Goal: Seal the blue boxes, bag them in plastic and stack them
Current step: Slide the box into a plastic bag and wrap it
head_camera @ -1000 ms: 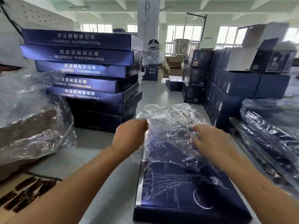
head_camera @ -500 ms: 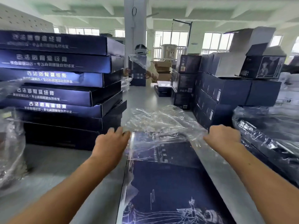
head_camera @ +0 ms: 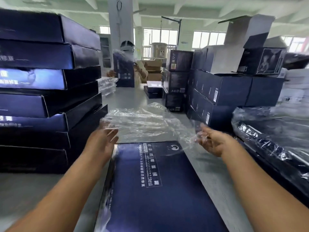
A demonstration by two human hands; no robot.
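Blue box (head_camera: 157, 186): flat, stiff card, probably light; on worktop (head_camera: 212, 166) at 6 o'clock.
Plastic bag (head_camera: 142, 121): thin, slippery, crumpled at box's 12 o'clock end; best taken at mouth corners.
Right hand (head_camera: 215, 143) pinches film.
Left hand (head_camera: 102, 143): fingers straight at bag edge, grip unclear.

The blue box (head_camera: 158, 190) runs off the bottom edge, and the stack (head_camera: 41, 81) is chopped by the left edge, print smeared. The left hand (head_camera: 102, 143) and right hand (head_camera: 212, 141) blur into the plastic bag (head_camera: 142, 121), so can't tell their grip.
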